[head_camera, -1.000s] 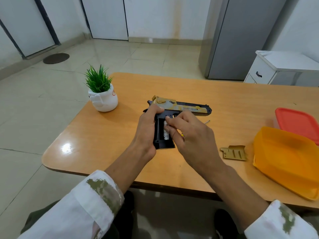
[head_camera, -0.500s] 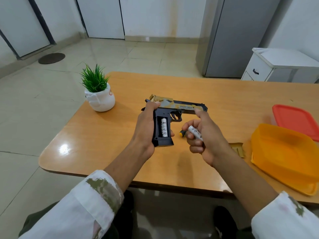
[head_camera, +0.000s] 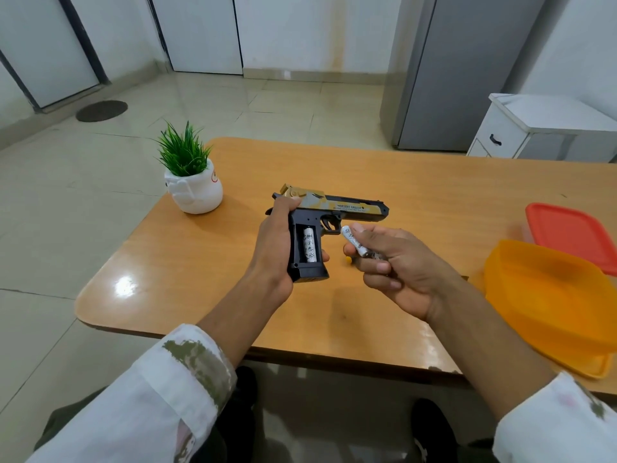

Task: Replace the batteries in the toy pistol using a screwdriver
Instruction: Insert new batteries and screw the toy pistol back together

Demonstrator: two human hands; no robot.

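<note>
A person sits at a wooden table (head_camera: 233, 295), seen from a camera on their head looking down at both forearms in rolled white patterned sleeves. The left hand (head_camera: 272, 248) is wrapped around the grip of a toy pistol (head_camera: 334, 208), black with a gold upper part, held above the middle of the table with its barrel pointing to the right. The side of the grip is open, and one white battery (head_camera: 309, 244) sits upright inside the compartment beside an empty slot. The right hand (head_camera: 397, 265), just to the right of the pistol and not touching it, is closed around a second white battery (head_camera: 354, 242), pinched between thumb and fingers with one end sticking out toward the trigger. A small yellow tip (head_camera: 348, 260), probably the screwdriver's handle, shows on the table under that hand; the rest is hidden. On the table's far left stands a white pot with a green plant (head_camera: 190, 175). At the right edge lie an orange plastic container (head_camera: 551, 305) and, behind it, a red lid (head_camera: 574, 232). Beyond the table are a tiled floor, a grey cabinet (head_camera: 467, 71) and a white drawer unit (head_camera: 534, 128).
</note>
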